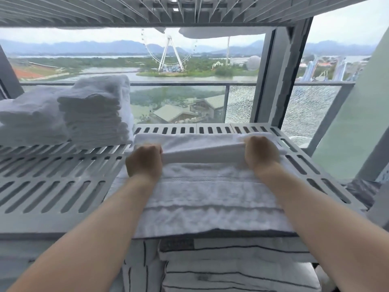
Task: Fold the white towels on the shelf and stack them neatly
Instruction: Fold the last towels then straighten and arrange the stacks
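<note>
A white towel (206, 194) lies spread on the right half of the slotted grey shelf (52, 186), its near edge hanging over the front. My left hand (145, 160) and my right hand (262, 153) each grip an end of a folded band of this towel, lifted a little above the part lying flat. A stack of folded white towels (94, 114) stands at the back left of the shelf, with a looser pile of white towels (29, 116) to its left.
Another slotted shelf (147, 11) hangs close overhead with white cloth on it. A grey upright post (271, 76) rises at the back right. Below the front edge lie striped white cushions (231, 268). A window and balcony rail lie behind.
</note>
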